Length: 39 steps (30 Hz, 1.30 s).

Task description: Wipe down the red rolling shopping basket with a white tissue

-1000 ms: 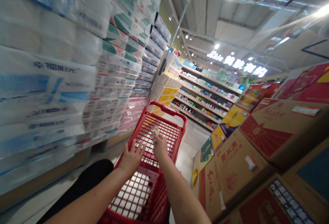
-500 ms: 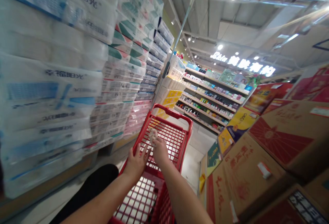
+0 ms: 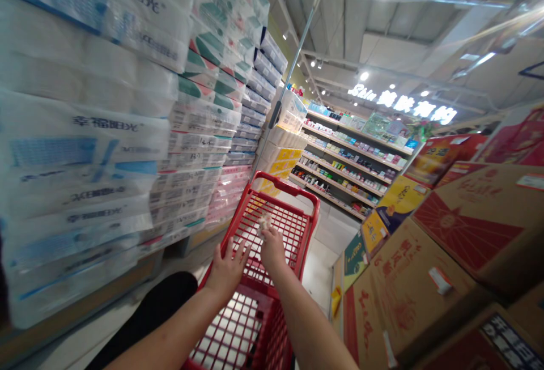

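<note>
My right hand [image 3: 272, 250] pinches a small crumpled whitish wad [image 3: 265, 222], tissue or cloth, I cannot tell which. It is over the upper grid of a red plastic shopping basket cart [image 3: 313, 211]. To its left, my left hand [image 3: 227, 271] has its fingers spread and holds nothing. That hand lies over the cart's left side; whether it touches the rim is unclear. The cart's lower grid shows between my forearms, and the pale floor is visible through its openings.
Packs of toilet paper [image 3: 97, 137] are stacked high on the left. Cardboard cartons [image 3: 420, 279] rise close on the right. Ahead stand shelves of small goods [image 3: 348, 160], and a slanting metal pole [image 3: 293, 69] is near the cart's far end.
My right hand has shifted slightly to the right over the grid with the wad in it. The left hand is almost in the same place, fingers still spread.
</note>
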Each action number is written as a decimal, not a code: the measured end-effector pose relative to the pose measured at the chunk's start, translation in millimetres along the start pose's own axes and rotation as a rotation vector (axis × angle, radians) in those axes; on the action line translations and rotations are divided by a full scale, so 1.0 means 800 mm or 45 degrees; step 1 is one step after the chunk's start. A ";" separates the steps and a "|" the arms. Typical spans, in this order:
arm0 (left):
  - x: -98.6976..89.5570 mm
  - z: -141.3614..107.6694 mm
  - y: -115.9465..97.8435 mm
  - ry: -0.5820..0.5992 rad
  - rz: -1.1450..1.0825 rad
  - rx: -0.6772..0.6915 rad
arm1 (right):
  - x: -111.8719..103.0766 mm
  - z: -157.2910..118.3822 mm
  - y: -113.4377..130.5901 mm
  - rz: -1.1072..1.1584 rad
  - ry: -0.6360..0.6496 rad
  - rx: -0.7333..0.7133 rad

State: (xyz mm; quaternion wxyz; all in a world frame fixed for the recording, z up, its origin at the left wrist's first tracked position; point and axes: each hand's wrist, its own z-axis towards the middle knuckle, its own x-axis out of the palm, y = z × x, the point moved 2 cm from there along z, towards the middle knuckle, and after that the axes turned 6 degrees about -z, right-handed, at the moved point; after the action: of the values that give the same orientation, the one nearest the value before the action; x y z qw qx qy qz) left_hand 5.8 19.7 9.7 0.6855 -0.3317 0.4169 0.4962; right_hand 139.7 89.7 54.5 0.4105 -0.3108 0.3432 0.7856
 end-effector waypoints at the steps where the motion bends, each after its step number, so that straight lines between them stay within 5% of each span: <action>1: 0.000 0.000 0.000 0.007 0.000 0.006 | 0.001 -0.001 0.000 0.025 0.018 -0.043; 8: 0.002 0.000 0.001 -0.007 0.011 0.004 | 0.000 -0.003 -0.005 0.054 -0.117 0.093; 14: 0.003 0.001 0.002 0.038 0.032 0.004 | 0.009 -0.017 0.001 0.118 -0.033 -0.080; 18: 0.006 0.002 0.002 -0.006 0.037 0.010 | -0.003 -0.022 -0.003 0.080 -0.171 0.111; 24: 0.011 0.002 0.003 -0.050 0.056 0.019 | -0.002 -0.040 0.006 0.116 -0.083 0.067; 29: 0.015 0.004 0.006 -0.034 0.040 0.023 | -0.002 -0.049 0.001 0.129 -0.229 0.263; 34: 0.021 0.005 0.009 -0.012 0.051 0.023 | 0.006 -0.051 0.007 0.218 -0.166 0.100; 39: 0.021 0.003 0.010 -0.045 0.077 0.028 | 0.006 -0.061 -0.001 0.170 -0.316 0.177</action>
State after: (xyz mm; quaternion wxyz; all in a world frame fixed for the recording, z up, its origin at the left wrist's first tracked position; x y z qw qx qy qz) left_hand 1.4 30.6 -4.7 0.6810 -0.3028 0.4200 0.5178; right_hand 148.0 53.1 22.3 0.4169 -0.1588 0.3633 0.8179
